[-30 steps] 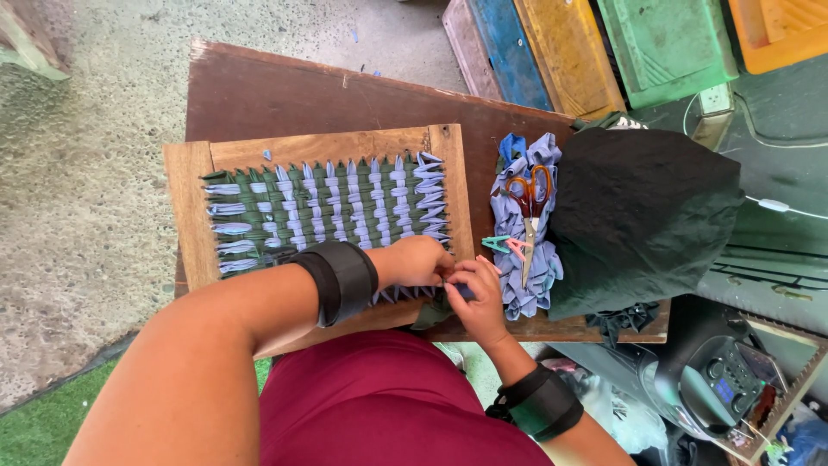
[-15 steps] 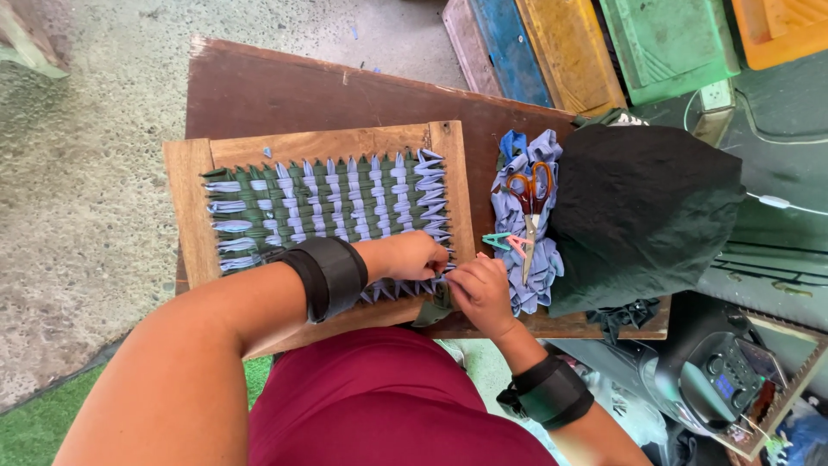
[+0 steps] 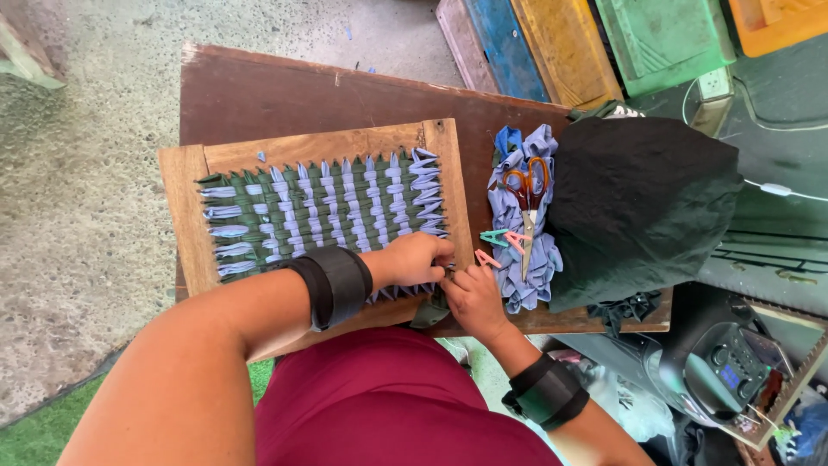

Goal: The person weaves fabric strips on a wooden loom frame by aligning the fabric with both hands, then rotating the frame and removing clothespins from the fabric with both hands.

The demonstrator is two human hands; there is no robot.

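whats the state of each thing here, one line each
wooden weaving frame: flat on the table, filled with woven green and blue strips
orange-handled scissors: closed, lying on the blue strips
pile of blue fabric strips: loose, beside the frame
black cloth: heaped, crumpled
left hand: at the frame's near right corner
right hand: pinching there

I'm wearing a black wrist band on my left hand point(image 3: 420, 259) | another on my right hand point(image 3: 473, 299) | dark-red garment | arms bare
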